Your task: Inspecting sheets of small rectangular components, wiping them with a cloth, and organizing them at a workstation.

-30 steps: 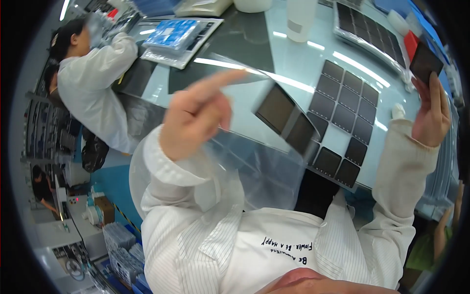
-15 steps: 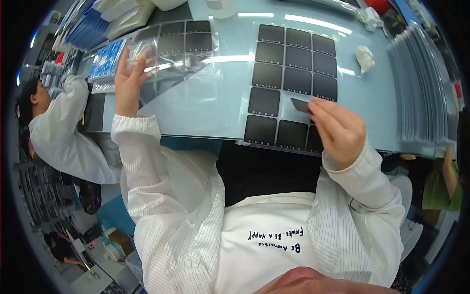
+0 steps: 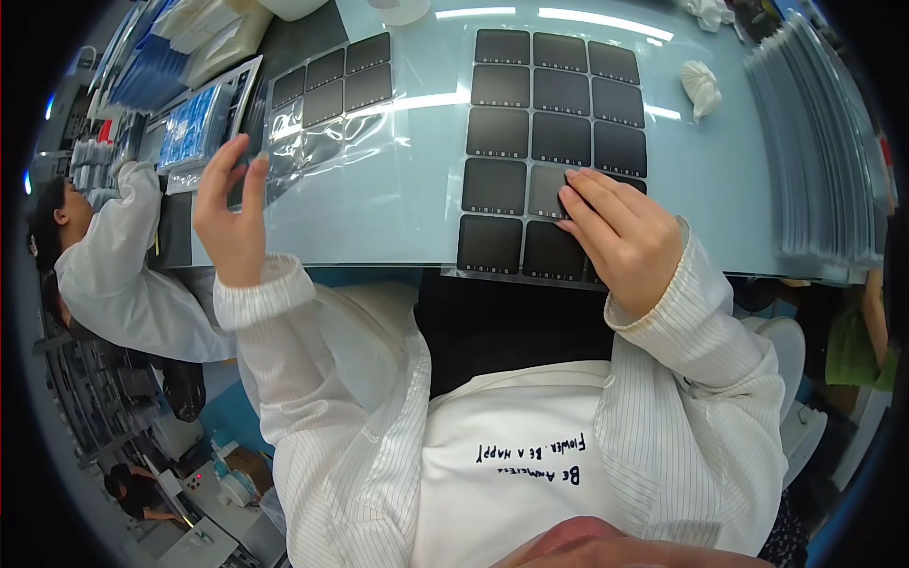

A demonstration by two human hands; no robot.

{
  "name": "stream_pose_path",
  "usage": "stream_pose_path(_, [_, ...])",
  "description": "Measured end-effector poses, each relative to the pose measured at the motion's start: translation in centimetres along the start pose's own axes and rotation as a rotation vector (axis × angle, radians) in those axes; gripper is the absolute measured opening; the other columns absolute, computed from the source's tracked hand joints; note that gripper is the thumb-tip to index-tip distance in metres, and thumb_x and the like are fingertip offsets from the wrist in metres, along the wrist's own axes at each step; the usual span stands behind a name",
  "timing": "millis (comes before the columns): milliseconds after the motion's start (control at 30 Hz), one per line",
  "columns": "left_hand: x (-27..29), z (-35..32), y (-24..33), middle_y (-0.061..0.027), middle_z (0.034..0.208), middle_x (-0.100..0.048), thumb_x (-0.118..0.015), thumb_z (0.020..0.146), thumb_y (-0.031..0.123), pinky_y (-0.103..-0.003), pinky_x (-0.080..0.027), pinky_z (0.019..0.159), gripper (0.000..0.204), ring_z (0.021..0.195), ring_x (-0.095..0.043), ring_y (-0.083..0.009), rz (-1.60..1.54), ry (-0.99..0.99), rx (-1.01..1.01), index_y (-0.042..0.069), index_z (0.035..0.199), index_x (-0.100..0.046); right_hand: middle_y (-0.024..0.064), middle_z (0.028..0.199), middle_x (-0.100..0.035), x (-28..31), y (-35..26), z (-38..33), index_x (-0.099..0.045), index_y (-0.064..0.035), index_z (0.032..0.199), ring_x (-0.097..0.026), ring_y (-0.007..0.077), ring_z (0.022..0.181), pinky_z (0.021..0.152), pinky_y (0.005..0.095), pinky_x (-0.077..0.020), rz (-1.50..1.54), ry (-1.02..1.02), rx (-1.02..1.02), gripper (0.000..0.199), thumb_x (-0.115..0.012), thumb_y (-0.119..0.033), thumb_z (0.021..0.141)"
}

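Observation:
My right hand (image 3: 625, 232) rests on a dark grey square film piece (image 3: 546, 194), its fingertips together at the piece's right edge. This piece lies in a gap of a clear sheet (image 3: 526, 235) that carries rows of similar dark squares (image 3: 497, 133). The hand covers part of the squares to the right. My left hand (image 3: 234, 213) is raised at the left, thumb and fingers apart, holding nothing. Just beyond it lies a second clear plastic sheet (image 3: 346, 147) with several dark squares (image 3: 323, 102) in its far part.
A blue-and-white packet stack (image 3: 194, 128) lies beyond my left hand. Clear sheets (image 3: 810, 161) stand in a row at the right, near a crumpled white tissue (image 3: 701, 92). A white container (image 3: 398, 9) is at the far edge. A person in white (image 3: 128, 256) sits left.
My right hand has brought the tilted square down flat onto the sheet. My left hand has let go of the other plastic sheet and drawn back toward me.

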State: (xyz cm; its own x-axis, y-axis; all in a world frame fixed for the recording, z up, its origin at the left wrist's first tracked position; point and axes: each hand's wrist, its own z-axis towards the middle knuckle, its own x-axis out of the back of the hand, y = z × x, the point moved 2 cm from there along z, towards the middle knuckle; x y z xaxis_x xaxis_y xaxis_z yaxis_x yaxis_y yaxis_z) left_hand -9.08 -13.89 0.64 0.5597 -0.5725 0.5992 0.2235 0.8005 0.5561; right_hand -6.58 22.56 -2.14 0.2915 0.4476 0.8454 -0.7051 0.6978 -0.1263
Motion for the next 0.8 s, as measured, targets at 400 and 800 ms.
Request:
stream_pose_path(400, [-5.8,-6.2,9.6,-0.0164,0.118,-0.059,-0.064,0.074,-0.002,-0.036,-0.041,0.095,0.034,0.112,-0.055,-0.0311,-0.175,-0.499,-0.246,-0.001,0.108,-0.062,0.0137,0.099,-0.066,0.3,-0.2,0.4,-0.067,0.0035,0.093,-0.064,0.0267,0.094,0.077,0.0323,-0.0549,-0.035,-0.053,-0.006,0.027,-0.073,-0.009,0.07])
stream_pose_path(800, [-9.1,-7.3,9.4,-0.0137,0.128,-0.052,-0.051,0.08,0.002,-0.041,-0.037,0.098,0.043,0.12,-0.047,-0.0325,-0.01,-0.527,-0.394,0.0,0.124,-0.053,0.0144,0.109,-0.064,2.3,4.0,-1.1,-0.064,0.0006,0.105,-0.06,0.0259,0.106,0.088,0.0365,-0.0487,0.343,-0.094,-0.078,0.028,-0.063,0.001,0.078])
